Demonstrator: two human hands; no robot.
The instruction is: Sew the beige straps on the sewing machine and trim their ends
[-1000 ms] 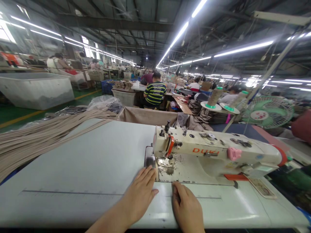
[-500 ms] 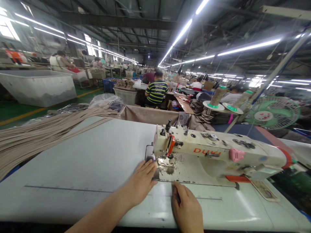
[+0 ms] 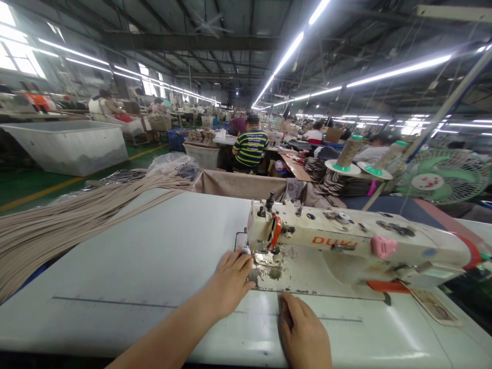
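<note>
We are facing one cream sewing machine (image 3: 346, 241) sitting on a white table (image 3: 134, 261), and every place below is given from that machine. Our left hand (image 3: 230, 282) is lying flat, palm down, at the machine's needle end, fingers together and stretched, fingertips (image 3: 244, 256) touching the metal plate by the presser foot (image 3: 263, 258); it is gripping nothing. Our right hand (image 3: 303, 333) is resting on the table just in front of the machine bed, knuckles up, fingers curled under; we cannot tell whether they are pinching anything. Both forearms are reaching in from the near edge. Far left of the machine, a bundle of tan strips (image 3: 69, 220) is trailing across the table. Behind its right end, two thread cones (image 3: 348, 151) are standing on a rack beside one green fan (image 3: 442, 179). Further behind, a person in a striped shirt (image 3: 249, 148) is sitting with their back to us.
</note>
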